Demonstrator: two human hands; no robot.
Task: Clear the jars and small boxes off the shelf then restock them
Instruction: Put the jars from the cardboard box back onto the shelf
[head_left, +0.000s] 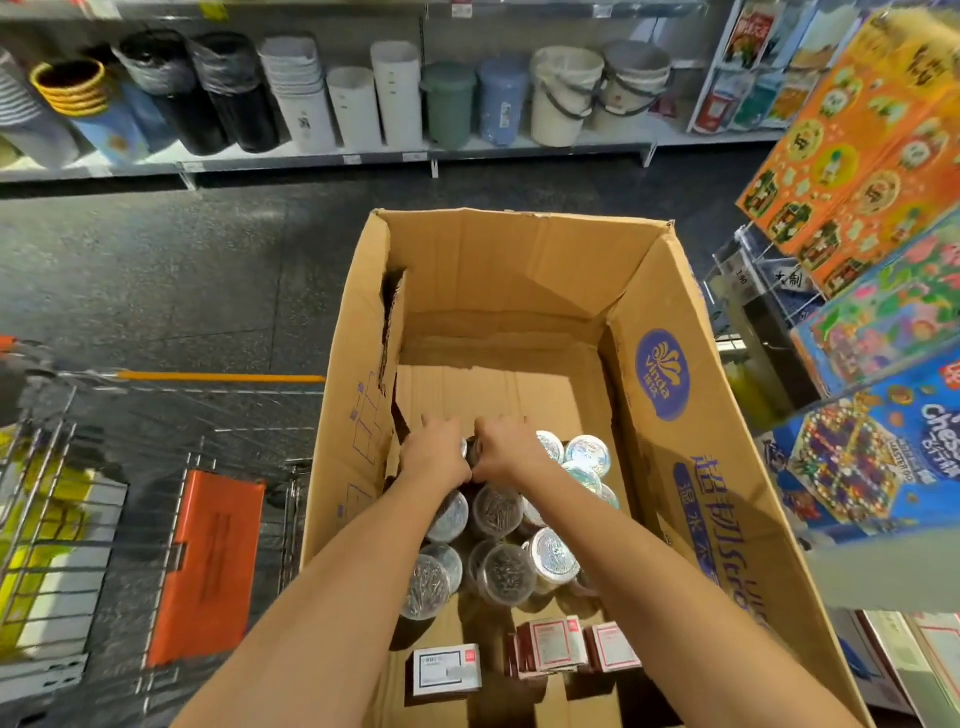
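down in the near half of a big open cardboard box (519, 270), a cluster of jars (501, 571) sits on the bottom flaps. they are small, round, clear plastic tubs. some show a tangle of metal clips or pins through see-through lids, others carry shiny lids that flash silver and pale blue. most stand upright, long axis vertical, lids facing up. one at the right of the cluster leans, its lid tipped toward the left. at the near end of the box lie the small boxes (553, 647): dark red ones with white labels packed side by side, and a white-labelled one just left of them, apart. they lie flat, labels up, long sides running roughly left to right.

both bare forearms reach in from below. the left hand (434, 452) and right hand (506, 449) sit knuckles-up, almost touching, over the far edge of the cluster, with a dark jar showing in the gap between them. the fingers point away and downward and their tips are hidden, so i cannot tell whether either hand grips a jar or only rests on one.

left of the box stands a wire cart (208, 561) with an orange flap. across the dark floor a shelf (311, 158) holds bins (397, 93). bright game boxes (857, 156) hang at the right.
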